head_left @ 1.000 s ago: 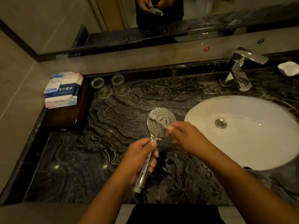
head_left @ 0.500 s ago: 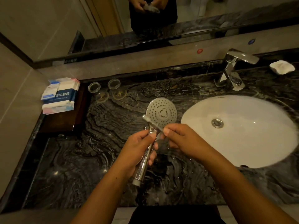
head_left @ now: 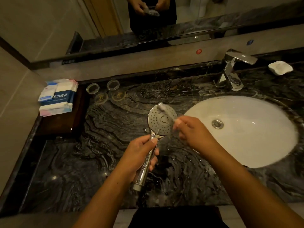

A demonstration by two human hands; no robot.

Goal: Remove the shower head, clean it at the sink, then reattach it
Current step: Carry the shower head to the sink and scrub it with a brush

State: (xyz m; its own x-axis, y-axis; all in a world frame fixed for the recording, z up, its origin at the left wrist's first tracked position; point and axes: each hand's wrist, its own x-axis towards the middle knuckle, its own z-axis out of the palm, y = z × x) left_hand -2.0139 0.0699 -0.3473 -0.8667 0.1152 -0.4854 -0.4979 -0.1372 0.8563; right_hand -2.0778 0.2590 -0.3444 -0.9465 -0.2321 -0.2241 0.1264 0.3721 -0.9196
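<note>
A chrome shower head (head_left: 160, 122) with a round, dotted spray face is held upright over the dark marble counter (head_left: 79, 165), left of the white oval sink (head_left: 246, 129). My left hand (head_left: 139, 153) grips its handle. My right hand (head_left: 192, 130) holds a small white toothbrush (head_left: 165, 111) that lies across the upper part of the spray face, its bristle end near the top rim; it is blurred. The chrome faucet (head_left: 233, 69) stands behind the sink.
Wrapped towel packets (head_left: 57, 97) sit on a dark wooden tray (head_left: 65, 122) at the left. Two glasses (head_left: 103, 86) with coasters stand behind the shower head. A white soap dish (head_left: 280, 67) is at the far right. Water drops spot the counter. The mirror (head_left: 148, 18) runs along the back.
The toothbrush swept from the left of the spray face down to its neck, then up across the top. The view shifted slightly. My left hand keeps its grip.
</note>
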